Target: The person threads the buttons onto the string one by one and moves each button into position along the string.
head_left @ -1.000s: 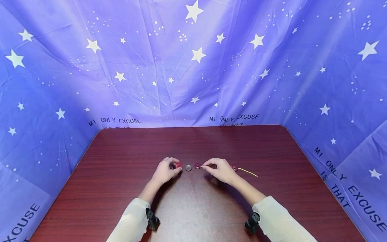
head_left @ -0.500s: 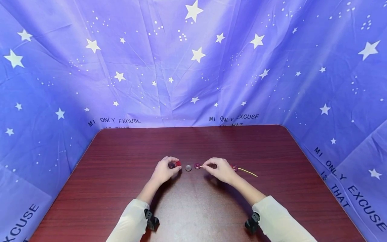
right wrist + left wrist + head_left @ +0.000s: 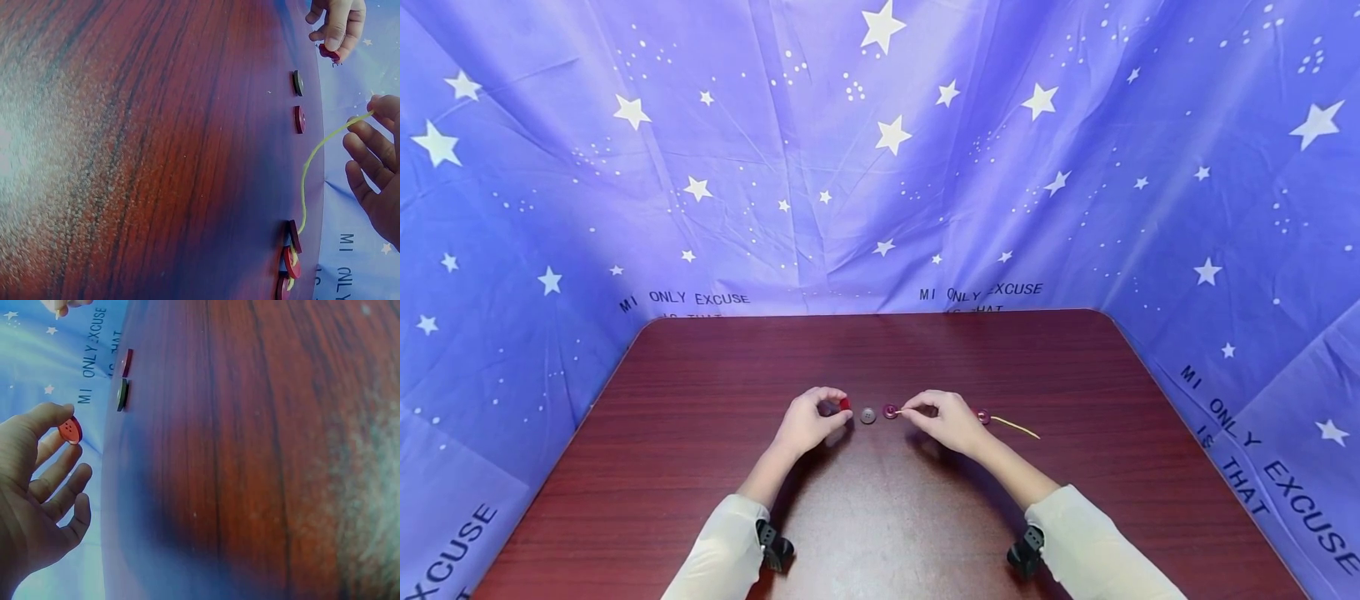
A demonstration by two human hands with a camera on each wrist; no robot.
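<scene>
Bright red coloured the round button with small holes (image 3: 71, 430); the round grey-brown button (image 3: 868, 415) and round maroon button (image 3: 891, 412) were darker. The thin cord (image 3: 304, 169) was plain yellow, the round threaded buttons (image 3: 288, 257) red and maroon. Dark grain streaked the reddish-brown wood-grain tabletop (image 3: 880, 358). The blue-violet cloth backdrop (image 3: 842, 158) bore white stars-and-dots patterning and black lettering (image 3: 721, 299). The cloth sleeves (image 3: 721, 543) were plain cream.

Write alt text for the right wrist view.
The right hand pinches a yellow cord that runs to three red buttons on a table. A grey button and a fourth red button lie apart; at top right, the left hand holds a fifth red button.
</scene>
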